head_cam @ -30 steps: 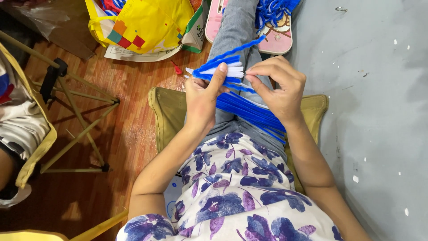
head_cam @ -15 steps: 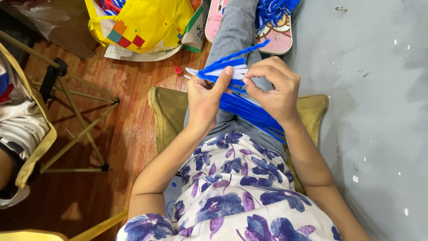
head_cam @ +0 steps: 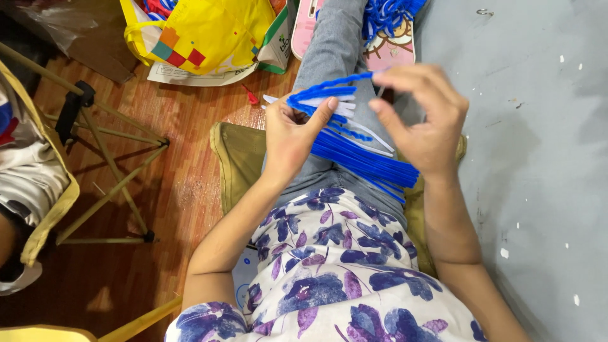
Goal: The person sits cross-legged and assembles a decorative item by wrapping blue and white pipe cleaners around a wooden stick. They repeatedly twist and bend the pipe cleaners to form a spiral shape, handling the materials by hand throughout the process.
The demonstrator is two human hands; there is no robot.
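At the centre of the frame I see my left hand (head_cam: pixel 288 136) gripping a fanned bundle of thin blue plastic strips (head_cam: pixel 361 155), thumb pressed across them, seemingly to keep them gathered. My right hand (head_cam: pixel 421 117) pinches the tip of one curved blue strip (head_cam: pixel 335 82), pulled clear of the rest. The bundle's long axis runs from upper left down to lower right, across my grey-trousered lap (head_cam: pixel 332 54).
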